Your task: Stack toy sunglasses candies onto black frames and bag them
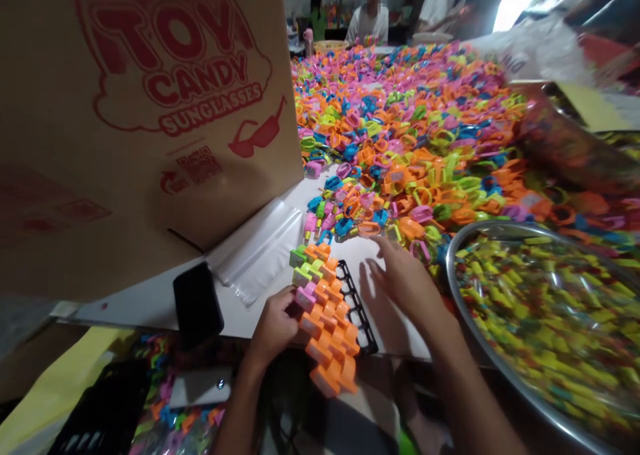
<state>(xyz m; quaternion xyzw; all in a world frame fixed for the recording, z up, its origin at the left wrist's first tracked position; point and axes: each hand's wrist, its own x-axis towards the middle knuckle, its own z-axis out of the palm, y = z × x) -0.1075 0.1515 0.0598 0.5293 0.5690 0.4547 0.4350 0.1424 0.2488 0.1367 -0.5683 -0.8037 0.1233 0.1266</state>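
Several rows of bright plastic toy pieces, mostly orange with some green and one pink, stand packed on a black slotted rack at the table's front edge. My left hand is closed at the left side of this loaded rack, its thumb and fingers against the pieces. The fingertips are partly hidden. To the right of the rack, my right hand is held over the white table with its fingers stretched out. Its index finger reaches the near edge of a large pile of ring-like plastic toys. I see nothing in it.
A big cardboard box blocks the left side. Clear plastic bags and a black phone lie before it. On the right stands a metal basin of yellow wrapped pieces. People are at the back.
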